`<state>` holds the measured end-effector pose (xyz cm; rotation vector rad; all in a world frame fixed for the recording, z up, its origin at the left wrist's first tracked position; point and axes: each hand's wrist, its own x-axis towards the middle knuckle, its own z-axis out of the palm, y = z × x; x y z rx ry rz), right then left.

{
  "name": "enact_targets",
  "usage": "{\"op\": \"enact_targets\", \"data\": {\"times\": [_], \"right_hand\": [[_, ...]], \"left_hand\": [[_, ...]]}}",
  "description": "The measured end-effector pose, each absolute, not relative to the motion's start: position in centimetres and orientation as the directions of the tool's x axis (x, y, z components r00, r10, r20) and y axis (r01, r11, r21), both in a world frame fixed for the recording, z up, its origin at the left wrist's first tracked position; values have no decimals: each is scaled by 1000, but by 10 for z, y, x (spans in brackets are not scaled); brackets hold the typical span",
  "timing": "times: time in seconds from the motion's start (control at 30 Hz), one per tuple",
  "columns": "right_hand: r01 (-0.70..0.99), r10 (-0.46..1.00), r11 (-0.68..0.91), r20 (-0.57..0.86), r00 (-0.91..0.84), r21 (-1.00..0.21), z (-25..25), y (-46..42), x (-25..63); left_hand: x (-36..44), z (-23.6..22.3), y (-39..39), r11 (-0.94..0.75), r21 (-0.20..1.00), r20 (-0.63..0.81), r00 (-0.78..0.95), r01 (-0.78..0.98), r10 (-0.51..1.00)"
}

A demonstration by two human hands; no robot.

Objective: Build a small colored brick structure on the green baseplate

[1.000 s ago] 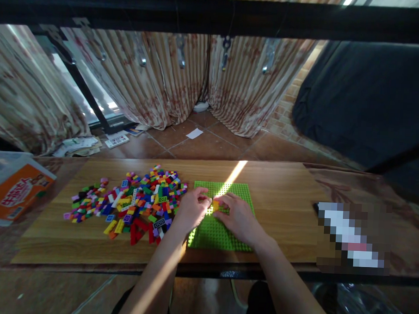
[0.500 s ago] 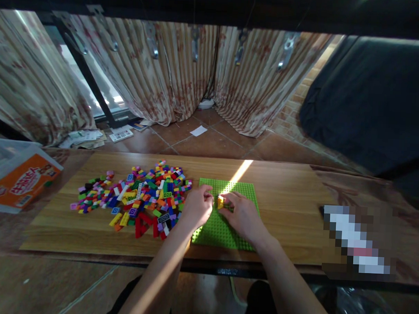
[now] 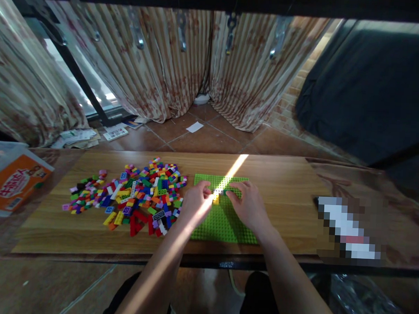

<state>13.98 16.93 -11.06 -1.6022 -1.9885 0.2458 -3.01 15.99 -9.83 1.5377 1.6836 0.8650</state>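
A green studded baseplate lies on the wooden board, with both my hands over its upper part. Between them, a small yellow brick sits on the plate, with pale, sunlit pieces just above it. My left hand is closed at the left, fingers curled towards these pieces; what its fingertips hold, if anything, is hidden. On the other side, my right hand has its thumb and fingers drawn together beside a tiny dark piece. What lies in its pinch is too small to name.
A wide pile of mixed toy bricks covers the left of the wooden board. A clear box with an orange label stands at the far left. A blurred-out object lies at the right. A sunlight strip crosses the plate.
My right hand has moved off the yellow brick, which now shows between the hands on the plate. My left fingers have come closer to it. The whole view has shifted slightly.
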Motion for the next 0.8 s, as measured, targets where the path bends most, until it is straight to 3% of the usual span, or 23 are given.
{"op": "enact_targets", "data": {"times": [0.23, 0.8], "right_hand": [[870, 962, 195, 262, -79, -453, -111, 171, 141], [890, 992, 85, 122, -34, -449, -105, 169, 142]], "left_hand": [[-25, -99, 159, 91, 817, -46, -93, 569, 995], [-22, -89, 169, 198, 591, -157, -130, 782, 979]]}}
